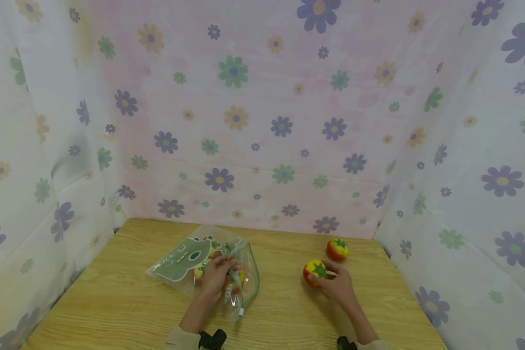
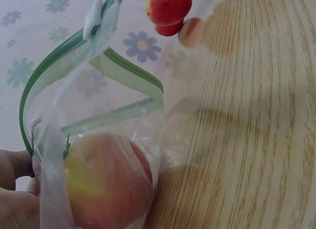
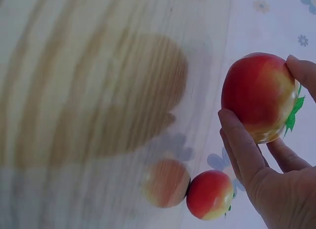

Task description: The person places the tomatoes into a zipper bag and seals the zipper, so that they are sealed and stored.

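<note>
Your left hand (image 1: 217, 276) pinches the green-rimmed clear bag (image 1: 178, 261) while your right hand (image 1: 336, 283) grips a red-and-yellow fruit (image 1: 313, 271) near a second fruit (image 1: 337, 250) on the table (image 1: 280, 316).

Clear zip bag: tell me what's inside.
Red-and-yellow fruits show through the clear zip bag. The left hand and green print cover parts of the inside, so I can't count the fruits.

Flower-printed sheets (image 1: 262, 97) surround a wood-grain table (image 1: 284, 311).

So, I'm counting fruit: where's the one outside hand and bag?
In the head view, the loose fruit sits at the far right of the table, beyond the held fruit in the right hand.
</note>
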The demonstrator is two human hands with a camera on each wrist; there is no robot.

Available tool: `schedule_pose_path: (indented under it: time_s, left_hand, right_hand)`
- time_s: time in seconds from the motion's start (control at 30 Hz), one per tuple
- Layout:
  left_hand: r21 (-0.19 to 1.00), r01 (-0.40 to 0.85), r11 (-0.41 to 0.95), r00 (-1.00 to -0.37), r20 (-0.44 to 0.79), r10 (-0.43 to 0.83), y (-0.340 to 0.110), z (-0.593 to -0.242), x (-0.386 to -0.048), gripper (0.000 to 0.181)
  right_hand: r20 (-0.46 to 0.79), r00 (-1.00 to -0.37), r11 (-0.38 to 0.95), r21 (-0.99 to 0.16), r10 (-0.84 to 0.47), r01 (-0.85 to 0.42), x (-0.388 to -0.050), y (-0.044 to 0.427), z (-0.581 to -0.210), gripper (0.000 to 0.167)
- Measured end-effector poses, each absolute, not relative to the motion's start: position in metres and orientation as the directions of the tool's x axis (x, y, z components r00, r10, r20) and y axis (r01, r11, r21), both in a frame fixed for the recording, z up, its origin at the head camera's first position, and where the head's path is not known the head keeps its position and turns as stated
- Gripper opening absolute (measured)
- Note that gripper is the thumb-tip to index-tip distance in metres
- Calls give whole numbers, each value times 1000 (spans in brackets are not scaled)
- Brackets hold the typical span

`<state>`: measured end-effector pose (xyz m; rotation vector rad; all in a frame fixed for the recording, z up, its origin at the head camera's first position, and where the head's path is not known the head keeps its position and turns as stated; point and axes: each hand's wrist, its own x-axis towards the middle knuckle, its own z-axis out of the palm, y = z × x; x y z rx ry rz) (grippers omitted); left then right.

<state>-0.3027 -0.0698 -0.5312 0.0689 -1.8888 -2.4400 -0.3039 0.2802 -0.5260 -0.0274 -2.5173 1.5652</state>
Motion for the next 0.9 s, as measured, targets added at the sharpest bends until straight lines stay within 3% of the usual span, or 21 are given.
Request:
schedule_pose_path:
  time_s: [0.2, 0.6, 0.9]
  left_hand:
    - [967, 16, -255, -998, -1, -70, -70, -529, -302, 34]
    - [966, 0, -259, -997, -20, -72, -70, -532, -301, 35]
    - [966, 13, -257, -997, -7, -76, -70, -532, -300, 39]
  right_hand:
    - [172, -983, 456, -881, 64, -125, -302, 269, -526, 62]
    - [105, -994, 426, -900, 11, -91, -289, 241, -530, 62]
    - [66, -985, 378, -917, -161, -124, -283, 223, -530, 63]
